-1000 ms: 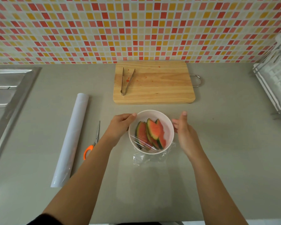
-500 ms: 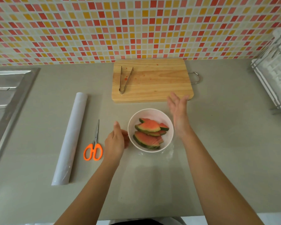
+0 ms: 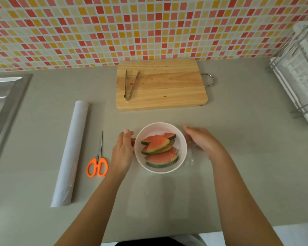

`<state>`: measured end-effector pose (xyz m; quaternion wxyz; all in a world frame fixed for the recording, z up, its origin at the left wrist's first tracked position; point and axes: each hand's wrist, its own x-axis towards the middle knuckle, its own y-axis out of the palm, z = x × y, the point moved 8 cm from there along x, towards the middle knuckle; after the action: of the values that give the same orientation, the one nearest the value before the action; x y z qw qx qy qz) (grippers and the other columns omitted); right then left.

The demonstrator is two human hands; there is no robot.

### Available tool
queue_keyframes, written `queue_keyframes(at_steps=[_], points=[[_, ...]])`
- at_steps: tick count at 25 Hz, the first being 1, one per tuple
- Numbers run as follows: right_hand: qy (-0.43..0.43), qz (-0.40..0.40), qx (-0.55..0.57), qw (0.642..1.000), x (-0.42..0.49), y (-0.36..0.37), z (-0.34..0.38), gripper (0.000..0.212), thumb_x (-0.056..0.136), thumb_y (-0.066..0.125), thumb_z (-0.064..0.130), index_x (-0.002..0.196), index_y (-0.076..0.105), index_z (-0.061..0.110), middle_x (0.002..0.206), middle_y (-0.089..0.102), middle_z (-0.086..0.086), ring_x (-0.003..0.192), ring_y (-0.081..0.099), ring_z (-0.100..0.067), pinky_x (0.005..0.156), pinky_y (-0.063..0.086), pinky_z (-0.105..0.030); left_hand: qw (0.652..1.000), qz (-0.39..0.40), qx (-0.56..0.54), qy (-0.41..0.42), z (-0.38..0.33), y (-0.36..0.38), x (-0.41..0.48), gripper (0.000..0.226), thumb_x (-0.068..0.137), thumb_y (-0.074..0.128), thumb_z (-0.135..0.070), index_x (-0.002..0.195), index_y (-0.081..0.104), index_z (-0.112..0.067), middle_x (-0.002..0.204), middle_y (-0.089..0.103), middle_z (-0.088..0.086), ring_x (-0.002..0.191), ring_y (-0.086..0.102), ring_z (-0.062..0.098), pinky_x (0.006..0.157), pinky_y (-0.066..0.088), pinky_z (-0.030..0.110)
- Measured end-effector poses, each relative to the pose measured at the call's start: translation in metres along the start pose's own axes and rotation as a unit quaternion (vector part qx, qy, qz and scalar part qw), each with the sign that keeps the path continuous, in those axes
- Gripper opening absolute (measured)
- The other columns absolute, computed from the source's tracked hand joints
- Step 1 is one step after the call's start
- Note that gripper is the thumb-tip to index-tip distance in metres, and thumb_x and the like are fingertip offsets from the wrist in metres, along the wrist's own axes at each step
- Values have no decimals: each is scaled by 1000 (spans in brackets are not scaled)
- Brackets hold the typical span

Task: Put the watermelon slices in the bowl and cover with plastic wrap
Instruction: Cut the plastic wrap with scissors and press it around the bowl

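Observation:
A white bowl [image 3: 160, 128] stands on the grey counter with several watermelon slices [image 3: 157, 144] stacked inside. Clear plastic wrap [image 3: 190, 159] lies over the bowl's top and bunches down its right side. My left hand [image 3: 122, 152] rests flat against the bowl's left wall, fingers extended. My right hand [image 3: 202, 140] is at the bowl's right side, palm down, pressing on the loose wrap there. Neither hand closes around anything.
A roll of plastic wrap [image 3: 72, 153] lies to the left, with orange-handled scissors [image 3: 98, 162] beside it. Behind the bowl sits a wooden cutting board [image 3: 167, 86] with metal tongs [image 3: 129, 84] on it. A sink [image 3: 2, 96] is far left, a dish rack [image 3: 299, 77] far right.
The bowl has been turned, so the slices now lie crosswise. My right hand came from behind the bowl down to its right side; my left hand moved up along the left wall.

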<state>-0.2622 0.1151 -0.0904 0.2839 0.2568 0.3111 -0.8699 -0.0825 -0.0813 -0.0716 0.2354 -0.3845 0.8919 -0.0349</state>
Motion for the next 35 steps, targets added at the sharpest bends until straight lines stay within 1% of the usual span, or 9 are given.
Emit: queue_keyframes(at_steps=[8, 12, 15, 18, 20, 23, 28, 32, 35], points=[[-23, 8, 37, 999, 20, 11, 30, 25, 89, 54, 36, 77, 64, 17, 76, 63, -1, 68, 56, -18, 69, 45, -31, 954, 268, 137, -10, -38, 40, 31, 46, 97, 37, -48, 107, 69, -17, 102, 72, 3, 96, 66, 20, 86, 50, 30], [-129, -112, 76, 982, 14, 3, 60, 45, 97, 30, 44, 108, 61, 13, 104, 64, -5, 102, 57, -23, 91, 42, -35, 964, 230, 132, -31, -5, 24, 10, 37, 97, 40, -41, 99, 69, -19, 99, 71, 3, 95, 66, 21, 82, 52, 27], [-87, -229, 36, 969, 3, -36, 36, 55, 96, 20, 47, 96, 60, 9, 100, 63, -11, 106, 56, -33, 83, 36, -33, 978, 141, 148, -49, 8, 9, 12, 42, 97, 36, -42, 101, 71, -19, 105, 71, 5, 100, 64, 24, 98, 47, 42], [48, -87, -51, 994, -4, -24, -15, 69, 91, 21, 59, 97, 67, 7, 108, 66, -16, 104, 58, -34, 96, 43, -39, 986, 126, 102, -34, -22, 25, 29, 58, 97, 28, -51, 99, 75, -17, 102, 73, 6, 98, 66, 22, 98, 46, 41], [76, 1, 15, 997, -12, -1, -27, 56, 89, 36, 56, 87, 69, 11, 96, 68, -13, 92, 63, -30, 94, 48, -41, 972, 184, 141, -26, -39, 47, 37, 59, 94, 30, -58, 98, 75, -19, 102, 72, 5, 97, 66, 21, 95, 48, 39], [63, 4, 142, 988, -9, 8, -17, 38, 86, 52, 43, 81, 69, 9, 80, 67, -11, 74, 62, -25, 78, 52, -38, 962, 243, 120, -31, -38, 61, 36, 48, 91, 47, -53, 96, 73, -14, 96, 74, 5, 89, 69, 20, 86, 53, 36], [-39, -63, 227, 971, 0, 12, 20, 34, 94, 46, 37, 78, 61, 10, 72, 64, -3, 68, 59, -20, 69, 47, -34, 979, 188, -55, -64, -18, 40, 37, 26, 90, 57, -26, 87, 67, -3, 77, 66, 8, 75, 61, 23, 67, 48, 31], [25, -20, 91, 995, 3, 13, 1, 70, 83, 27, 70, 85, 67, 13, 90, 69, -5, 85, 63, -22, 87, 47, -37, 970, 233, -18, -66, -15, 43, 36, 43, 94, 52, -40, 90, 72, -2, 83, 73, 10, 75, 69, 22, 64, 54, 26], [-12, 10, 118, 993, 1, 17, 0, 54, 80, 50, 56, 80, 67, 5, 78, 65, -2, 77, 61, -20, 76, 46, -33, 976, 211, -31, -41, -23, 44, 37, 34, 91, 58, -37, 82, 69, -5, 79, 72, 7, 69, 68, 18, 59, 54, 24]])
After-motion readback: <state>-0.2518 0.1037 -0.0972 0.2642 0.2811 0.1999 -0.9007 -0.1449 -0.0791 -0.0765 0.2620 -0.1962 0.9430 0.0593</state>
